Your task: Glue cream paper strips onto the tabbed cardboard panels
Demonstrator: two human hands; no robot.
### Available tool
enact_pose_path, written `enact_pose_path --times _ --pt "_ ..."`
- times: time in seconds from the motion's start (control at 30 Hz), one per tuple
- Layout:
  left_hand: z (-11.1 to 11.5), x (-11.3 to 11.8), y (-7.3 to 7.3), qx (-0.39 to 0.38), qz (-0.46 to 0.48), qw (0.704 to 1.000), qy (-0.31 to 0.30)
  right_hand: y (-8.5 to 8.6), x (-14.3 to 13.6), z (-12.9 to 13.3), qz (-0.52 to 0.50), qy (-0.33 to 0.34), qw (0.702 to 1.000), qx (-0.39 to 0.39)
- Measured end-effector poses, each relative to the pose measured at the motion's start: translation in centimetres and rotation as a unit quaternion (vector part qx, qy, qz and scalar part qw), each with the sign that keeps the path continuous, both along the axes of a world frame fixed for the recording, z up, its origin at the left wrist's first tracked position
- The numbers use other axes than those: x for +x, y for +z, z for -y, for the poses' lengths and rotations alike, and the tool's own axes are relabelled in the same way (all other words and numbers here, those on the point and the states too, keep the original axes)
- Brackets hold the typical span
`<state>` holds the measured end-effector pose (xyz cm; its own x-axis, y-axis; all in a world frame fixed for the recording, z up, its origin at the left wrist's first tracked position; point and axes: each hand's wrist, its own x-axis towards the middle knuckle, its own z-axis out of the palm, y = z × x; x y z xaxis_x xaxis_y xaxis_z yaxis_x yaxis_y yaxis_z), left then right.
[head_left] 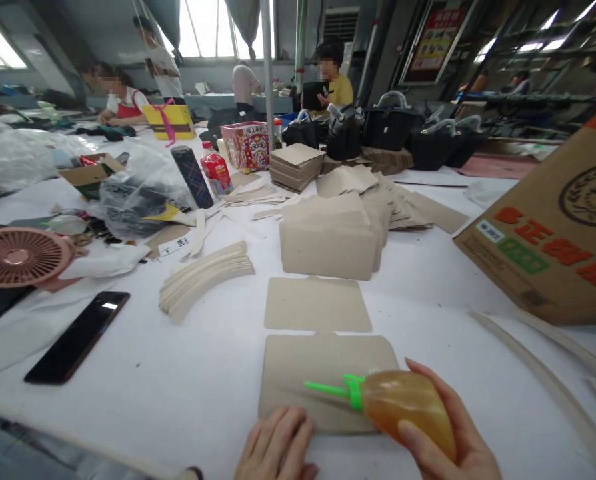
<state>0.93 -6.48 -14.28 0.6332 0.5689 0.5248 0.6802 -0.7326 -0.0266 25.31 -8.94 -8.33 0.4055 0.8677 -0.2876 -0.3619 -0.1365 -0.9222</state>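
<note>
Right hand (pixel 461 437): fingers wrapped round amber bottle (pixel 408 407), nozzle (pixel 325 387) above near board (pixel 323 357). Left hand (pixel 277 445): fingers loosely curved at board's near-left corner. Advise: steady board, squeeze evenly.

Tabletop (pixel 218 373): white, smooth, mostly matt. Nr its near edge, squeeze bottle (pixel 408 407) = semi-clear amber plastic, smooth, glossy, w/ green plastic nozzle (pixel 355 392). Card (pixel 323 353) beneath: tan paperboard-like, smooth, matt; same look for stacked cards (pixel 328 247) twd far edge & strips (pixel 205 277). Nr-left corner: phone (pixel 78 340), blk, glassy, w/ bright reflection. Twd left edge: fan (pixel 21 257), pink plastic, satin, ribbed; clear plastic bag (pixel 153 170), crinkled, shiny. Twd right edge: carton (pixel 553 227), brown cardboard, matt, printed. Far edge: blk handbags (pixel 388 127), leather-like, low sheen.
</note>
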Motion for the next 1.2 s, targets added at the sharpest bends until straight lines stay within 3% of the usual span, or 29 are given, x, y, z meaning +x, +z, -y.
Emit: enact_pose_path --times 0.2,0.5,1.03,1.13,1.2 --pt "0.2 -0.1 -0.6 -0.017 0.001 1.000 0.012 1.6 -4.9 -1.7 0.158 -0.011 0.987 0.024" --pt "0.5 -0.1 -0.6 -0.026 0.019 0.999 0.022 0.7 -5.7 -2.4 0.298 0.008 0.954 0.032" --pt "0.4 0.0 -1.0 -0.030 0.026 0.999 0.021 0.1 -4.9 -1.5 0.328 0.022 0.943 0.045" --pt "0.3 0.0 -1.1 -0.028 0.029 0.999 0.018 0.3 -6.0 -2.1 0.297 0.020 0.954 0.043" --pt "0.2 -0.1 -1.2 -0.027 0.028 0.999 0.021 0.9 -6.5 -2.8 0.220 0.012 0.975 0.025"
